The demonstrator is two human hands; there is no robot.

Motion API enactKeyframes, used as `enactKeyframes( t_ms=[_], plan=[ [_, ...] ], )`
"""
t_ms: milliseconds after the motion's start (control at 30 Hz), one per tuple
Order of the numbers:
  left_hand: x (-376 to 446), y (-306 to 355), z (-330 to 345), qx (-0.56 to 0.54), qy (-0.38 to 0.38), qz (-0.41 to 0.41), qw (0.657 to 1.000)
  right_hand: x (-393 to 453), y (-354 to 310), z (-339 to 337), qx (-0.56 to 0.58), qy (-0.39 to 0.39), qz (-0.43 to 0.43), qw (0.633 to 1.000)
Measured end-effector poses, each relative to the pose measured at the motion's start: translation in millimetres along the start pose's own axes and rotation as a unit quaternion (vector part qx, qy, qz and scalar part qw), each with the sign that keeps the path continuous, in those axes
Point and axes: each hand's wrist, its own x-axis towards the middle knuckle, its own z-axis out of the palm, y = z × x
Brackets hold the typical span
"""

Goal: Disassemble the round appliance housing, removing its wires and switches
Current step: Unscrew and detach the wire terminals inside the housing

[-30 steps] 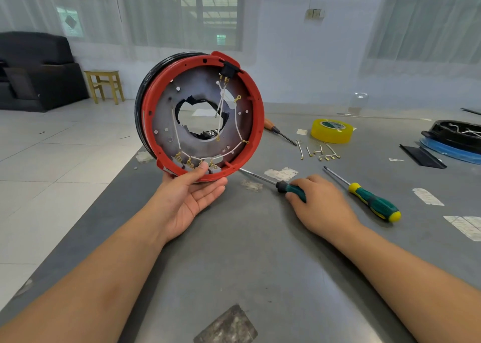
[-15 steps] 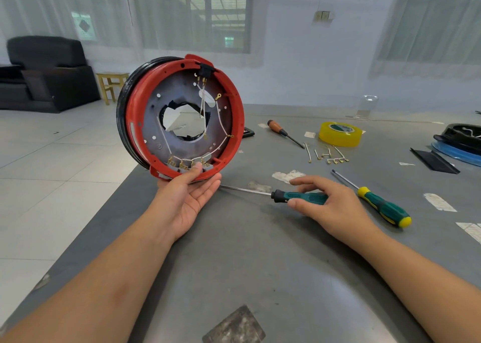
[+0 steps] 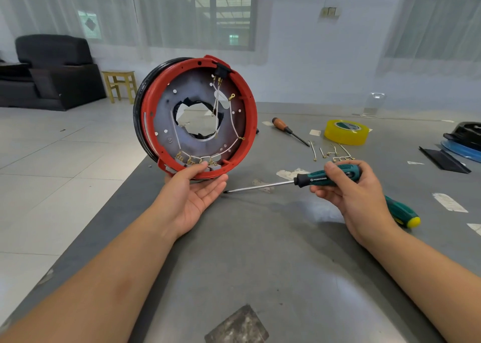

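Note:
The round appliance housing (image 3: 153, 123), red-rimmed with a black outer ring, stands on edge above the table's left edge. Its grey inner plate has a ragged central hole. White wires (image 3: 235, 131) with brass terminals run across the plate to a black switch (image 3: 221, 69) at the top and to grey switches along the bottom. My left hand (image 3: 192, 194) holds the housing from below, thumb on the bottom rim, fingers stretched under it. My right hand (image 3: 348, 186) grips the green handle of a screwdriver (image 3: 260, 186), lifted off the table, its tip pointing left near my left fingers.
On the grey table (image 3: 260, 264) lie a second green screwdriver (image 3: 403, 212) behind my right hand, a brown-handled screwdriver (image 3: 286, 130), a yellow tape roll (image 3: 346, 131), loose wires and terminals (image 3: 333, 152), and black and blue parts (image 3: 463, 139) at the right edge. The floor lies left.
My right hand has closed on the green screwdriver and lifted it off the table. The housing stays upright in my left hand, turned slightly.

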Motion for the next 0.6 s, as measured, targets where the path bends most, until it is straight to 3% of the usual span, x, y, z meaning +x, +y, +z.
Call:
enactKeyframes(
  t_ms=[300,600],
  plan=[
    [-1.8,6.5,-0.5,0.066,0.001,-0.047,0.997,9.1,3.6,-8.6,0.104,0.050,0.000,0.993],
    [-1.5,7.8,-0.7,0.102,-0.015,-0.072,0.992,8.3,4.1,-3.3,0.098,0.034,-0.007,0.995]
  ],
)
